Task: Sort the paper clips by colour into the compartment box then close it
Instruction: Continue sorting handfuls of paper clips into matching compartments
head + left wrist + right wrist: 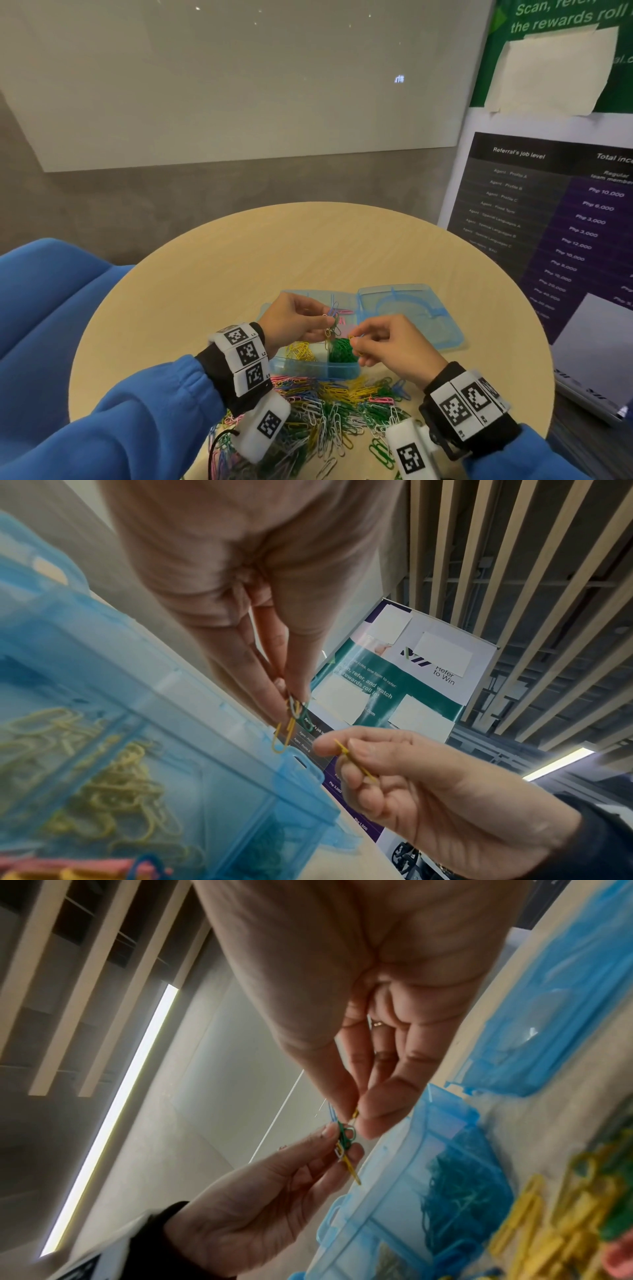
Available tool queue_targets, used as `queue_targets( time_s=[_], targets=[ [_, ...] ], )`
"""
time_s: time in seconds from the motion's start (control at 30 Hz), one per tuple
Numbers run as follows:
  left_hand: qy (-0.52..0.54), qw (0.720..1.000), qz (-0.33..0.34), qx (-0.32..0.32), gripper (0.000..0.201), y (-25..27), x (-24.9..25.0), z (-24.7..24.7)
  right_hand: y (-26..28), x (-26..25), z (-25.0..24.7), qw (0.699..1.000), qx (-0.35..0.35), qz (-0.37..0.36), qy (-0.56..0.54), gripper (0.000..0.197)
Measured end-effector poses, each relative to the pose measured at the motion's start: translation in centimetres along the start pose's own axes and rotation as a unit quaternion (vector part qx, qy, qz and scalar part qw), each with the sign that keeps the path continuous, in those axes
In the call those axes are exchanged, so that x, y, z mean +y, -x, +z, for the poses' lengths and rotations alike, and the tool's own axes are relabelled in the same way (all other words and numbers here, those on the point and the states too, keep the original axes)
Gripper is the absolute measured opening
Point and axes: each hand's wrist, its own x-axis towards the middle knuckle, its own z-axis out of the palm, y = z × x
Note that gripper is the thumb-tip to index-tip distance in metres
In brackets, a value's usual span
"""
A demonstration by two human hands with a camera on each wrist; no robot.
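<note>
Over the open light-blue compartment box, my left hand pinches a tangled bunch of paper clips in green, yellow, blue and white. In the left wrist view a yellow clip dangles from that bunch. Just to its right, my right hand pinches a single yellow clip between thumb and forefinger. The right wrist view shows that clip close against the bunch. The box holds yellow clips front left, green clips front right and pink ones behind.
The box lid lies flat and open to the right. A large mixed pile of coloured clips covers the near part of the round wooden table. A blue seat is at the left, a poster stand at the right.
</note>
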Motion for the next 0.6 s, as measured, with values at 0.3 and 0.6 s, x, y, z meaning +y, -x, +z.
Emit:
queue_targets(
  time_s=[0.3,0.6],
  targets=[
    [0.010,1.000,-0.004,0.022,0.012,0.3,0.3,-1.8,-0.1,0.2,-0.6,0.998,0.029,-0.009,-0.051,0.001],
    [0.006,0.999,-0.006,0.034,0.012,0.8,-0.2,-3.7,-0.3,0.5,0.1,0.997,0.015,0.000,-0.078,0.007]
  ],
)
